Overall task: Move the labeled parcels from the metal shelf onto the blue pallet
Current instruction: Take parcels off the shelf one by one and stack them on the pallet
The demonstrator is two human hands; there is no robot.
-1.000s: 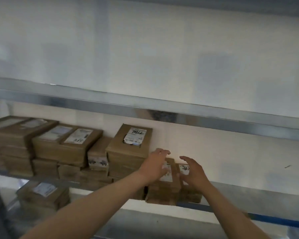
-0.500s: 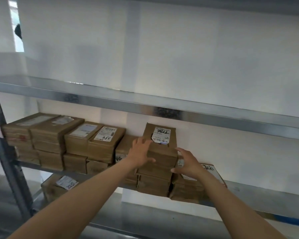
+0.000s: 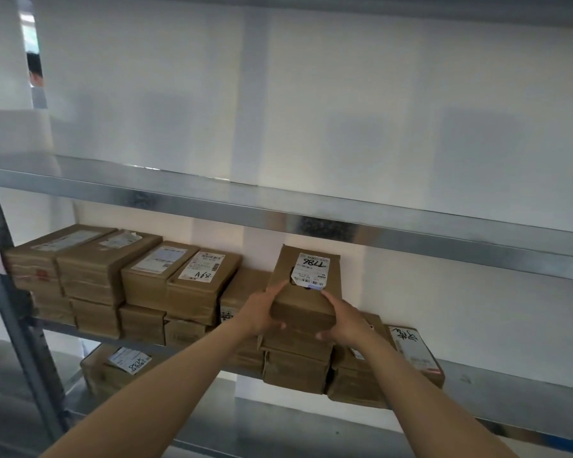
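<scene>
labeled parcel [image 3: 303, 294]: on top of a stack [image 3: 295, 368] on the metal shelf [image 3: 497, 378]. left hand [image 3: 262, 314], right hand [image 3: 346, 322]: fingers curled round its near corners. surroundings: parcel row [image 3: 146, 276] leftward, lower parcel [image 3: 411, 352] right, shelf beam [image 3: 311, 221] close overhead.

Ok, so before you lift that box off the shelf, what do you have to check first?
1. Both sides held: the left grip and the right grip curl round the top box. Ok.
2. Label on the box, facing up. Ok.
3. Room under the upper shelf: some wall shows between it and the box. Ok.
4. Stack underneath steady once the box comes off. Cannot tell.
5. Blue pallet in sight to carry the box to. Not ok, it is out of view.
</scene>
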